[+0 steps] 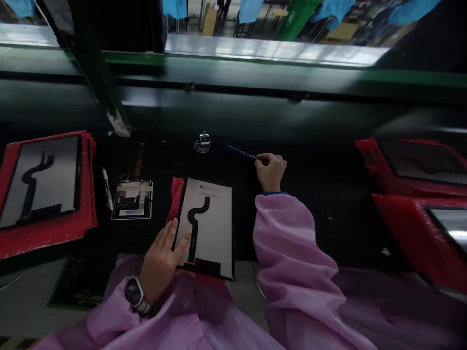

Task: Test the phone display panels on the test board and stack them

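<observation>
Presumably thin, stiff and fragile, the display panel [215, 228] lay at the front of the bench [323, 182], the left hand [160, 265] resting over its left edge, fingers extended and unclosed. The right hand [271, 172] pinched a blue pen [241, 152], probably light and rigid. Handling by the panel's rims, clear of the black ribbon cable [194, 228], appeared safest.

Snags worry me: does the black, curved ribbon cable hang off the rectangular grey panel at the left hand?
No: the cable lies on the panel, entirely inside its edges.
</observation>
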The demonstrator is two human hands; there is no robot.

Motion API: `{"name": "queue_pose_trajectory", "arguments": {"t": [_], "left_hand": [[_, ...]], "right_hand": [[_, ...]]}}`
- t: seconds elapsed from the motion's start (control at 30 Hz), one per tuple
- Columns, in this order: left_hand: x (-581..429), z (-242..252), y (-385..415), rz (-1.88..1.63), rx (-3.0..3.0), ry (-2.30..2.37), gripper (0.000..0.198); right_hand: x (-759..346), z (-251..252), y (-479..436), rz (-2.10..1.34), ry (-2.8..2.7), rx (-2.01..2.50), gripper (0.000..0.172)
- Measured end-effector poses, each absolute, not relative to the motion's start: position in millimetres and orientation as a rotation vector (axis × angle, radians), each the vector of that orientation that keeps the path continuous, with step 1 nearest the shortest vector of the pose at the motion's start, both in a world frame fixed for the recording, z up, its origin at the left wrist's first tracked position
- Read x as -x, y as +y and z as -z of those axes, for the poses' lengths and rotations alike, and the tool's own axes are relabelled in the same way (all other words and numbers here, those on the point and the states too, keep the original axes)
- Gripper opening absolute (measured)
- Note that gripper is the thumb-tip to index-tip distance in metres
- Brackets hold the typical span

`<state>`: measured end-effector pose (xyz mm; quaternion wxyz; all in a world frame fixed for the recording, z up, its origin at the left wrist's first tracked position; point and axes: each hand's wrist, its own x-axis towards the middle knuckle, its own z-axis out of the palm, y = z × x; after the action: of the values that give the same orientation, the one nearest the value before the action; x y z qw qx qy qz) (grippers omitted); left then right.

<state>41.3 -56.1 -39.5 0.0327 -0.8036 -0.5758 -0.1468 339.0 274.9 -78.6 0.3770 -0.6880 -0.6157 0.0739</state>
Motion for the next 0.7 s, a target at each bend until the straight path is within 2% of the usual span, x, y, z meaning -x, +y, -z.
{"name": "queue_pose_trajectory", "arguments": {"t": [0.23,0.47,0.53,0.7], "left_hand": [[-43,39,-36,0.450,2.457,-1.868,0.073],[-46,40,-31,0.516,2.457,-1.950,0.104],[-46,42,-31,0.540,2.447,-1.958,0.103],[-47,48,-31,0.620,2.416,-1.955,0.090]], "right_hand": [[-339,75,273,-0.192,-1.593,1.763,0.027],[-303,45,248,-0.143,-1.706,1.649,0.042],[-279,36,234,-0.286,-1.890,1.542,0.045],[-232,32,208,-0.440,-2.121,1.450,0.036]]}}
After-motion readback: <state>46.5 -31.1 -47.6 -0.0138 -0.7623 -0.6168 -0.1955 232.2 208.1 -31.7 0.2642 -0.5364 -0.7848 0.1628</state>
